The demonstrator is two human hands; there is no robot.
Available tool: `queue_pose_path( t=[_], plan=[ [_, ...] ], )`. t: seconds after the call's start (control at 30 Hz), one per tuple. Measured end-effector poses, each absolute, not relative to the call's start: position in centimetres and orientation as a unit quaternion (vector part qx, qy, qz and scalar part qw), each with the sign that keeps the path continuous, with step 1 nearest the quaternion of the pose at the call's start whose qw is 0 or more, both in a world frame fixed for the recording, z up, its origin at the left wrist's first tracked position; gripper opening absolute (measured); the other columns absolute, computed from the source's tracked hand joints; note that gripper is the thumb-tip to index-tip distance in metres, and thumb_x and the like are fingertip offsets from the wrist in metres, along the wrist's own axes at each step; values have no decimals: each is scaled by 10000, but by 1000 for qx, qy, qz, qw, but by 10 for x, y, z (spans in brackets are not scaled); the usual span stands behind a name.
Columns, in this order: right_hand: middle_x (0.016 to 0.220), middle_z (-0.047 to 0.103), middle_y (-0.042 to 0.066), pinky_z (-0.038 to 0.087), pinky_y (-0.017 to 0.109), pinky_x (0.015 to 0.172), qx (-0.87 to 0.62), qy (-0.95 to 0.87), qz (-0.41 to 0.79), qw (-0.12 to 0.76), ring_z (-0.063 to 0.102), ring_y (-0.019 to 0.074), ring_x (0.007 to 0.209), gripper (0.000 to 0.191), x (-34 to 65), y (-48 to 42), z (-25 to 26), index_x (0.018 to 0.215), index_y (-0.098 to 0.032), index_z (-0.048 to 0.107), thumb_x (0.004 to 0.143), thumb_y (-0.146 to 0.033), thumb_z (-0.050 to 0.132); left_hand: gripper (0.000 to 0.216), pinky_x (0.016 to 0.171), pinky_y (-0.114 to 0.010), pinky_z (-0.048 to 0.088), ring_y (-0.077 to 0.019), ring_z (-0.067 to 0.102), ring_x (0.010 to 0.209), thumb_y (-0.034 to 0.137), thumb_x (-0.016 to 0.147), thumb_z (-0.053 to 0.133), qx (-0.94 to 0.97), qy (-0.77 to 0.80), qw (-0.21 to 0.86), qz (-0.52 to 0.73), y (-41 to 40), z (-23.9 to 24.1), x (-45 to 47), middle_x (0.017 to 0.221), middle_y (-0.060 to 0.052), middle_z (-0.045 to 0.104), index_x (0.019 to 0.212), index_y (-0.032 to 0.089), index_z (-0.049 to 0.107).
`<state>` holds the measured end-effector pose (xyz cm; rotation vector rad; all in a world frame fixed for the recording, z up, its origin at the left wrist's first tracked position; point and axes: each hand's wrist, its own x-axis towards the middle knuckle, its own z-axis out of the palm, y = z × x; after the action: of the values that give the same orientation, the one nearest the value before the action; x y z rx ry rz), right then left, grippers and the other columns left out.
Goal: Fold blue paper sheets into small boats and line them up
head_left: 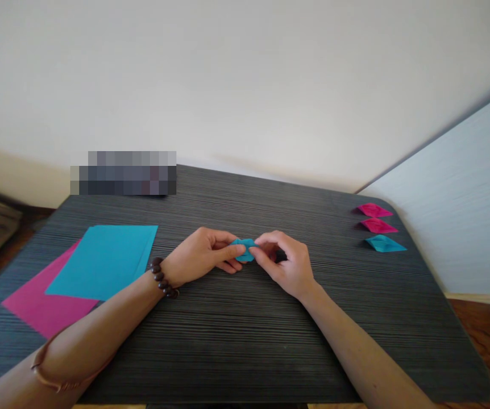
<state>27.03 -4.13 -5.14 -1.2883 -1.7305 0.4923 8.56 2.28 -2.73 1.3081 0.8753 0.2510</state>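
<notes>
A small folded piece of blue paper point(245, 250) is between my two hands, over the middle of the table. My left hand point(204, 254) pinches its left side, thumb on top and fingers curled beneath. The thumb and index finger of my right hand point(286, 261) close on its right edge. Parts of the paper are covered by my fingertips, so its full shape is hidden. A dark bead bracelet circles my left wrist.
Blue paper sheets point(104, 261) overlap pink paper point(49, 307) at the left of the dark table point(228, 352). Two pink folded papers point(375, 210) and one blue folded paper point(385, 243) line the right side. A pixelated object point(129, 176) sits at the back left, by the wall.
</notes>
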Motion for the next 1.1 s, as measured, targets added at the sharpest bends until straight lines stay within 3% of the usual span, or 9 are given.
queue_pose_path(
  t=[0.13, 0.37, 0.6, 0.9, 1.1],
  plan=[
    [680, 639, -18, 464, 221, 514, -538, -667, 242, 454, 547, 89, 521, 151, 271, -42, -52, 918, -214, 594, 782, -272, 624, 293, 733, -253, 556, -159, 666, 774, 408, 793, 590, 624, 392, 664, 128, 21, -28, 85, 784, -41, 701, 828, 133, 683],
    [646, 633, -16, 451, 221, 515, -541, -654, 273, 453, 549, 91, 524, 103, 271, -42, -52, 862, -203, 629, 789, -275, 622, 309, 687, -244, 559, -145, 628, 788, 401, 792, 591, 651, 396, 615, 201, 18, -32, 88, 860, -33, 674, 962, 149, 647],
    [650, 609, -19, 427, 211, 491, -537, -673, 288, 418, 522, 86, 518, 123, 270, -42, -51, 905, -198, 584, 810, -278, 584, 267, 655, -221, 534, -124, 619, 710, 383, 795, 593, 673, 396, 595, 193, 17, -30, 88, 797, -32, 667, 868, 134, 655],
    [641, 550, -22, 384, 210, 517, -526, -726, 214, 387, 469, 81, 535, 83, 271, -41, -46, 814, -193, 571, 843, -253, 522, 269, 695, -237, 494, -165, 633, 791, 407, 801, 566, 745, 397, 491, 214, 15, -27, 88, 885, -22, 703, 896, 190, 696],
    [638, 539, -23, 369, 215, 522, -531, -737, 200, 366, 472, 82, 540, 94, 270, -42, -49, 818, -192, 572, 853, -259, 515, 271, 725, -239, 489, -168, 635, 820, 403, 811, 557, 746, 382, 501, 215, 17, -28, 87, 894, -18, 707, 885, 187, 703]
  ],
)
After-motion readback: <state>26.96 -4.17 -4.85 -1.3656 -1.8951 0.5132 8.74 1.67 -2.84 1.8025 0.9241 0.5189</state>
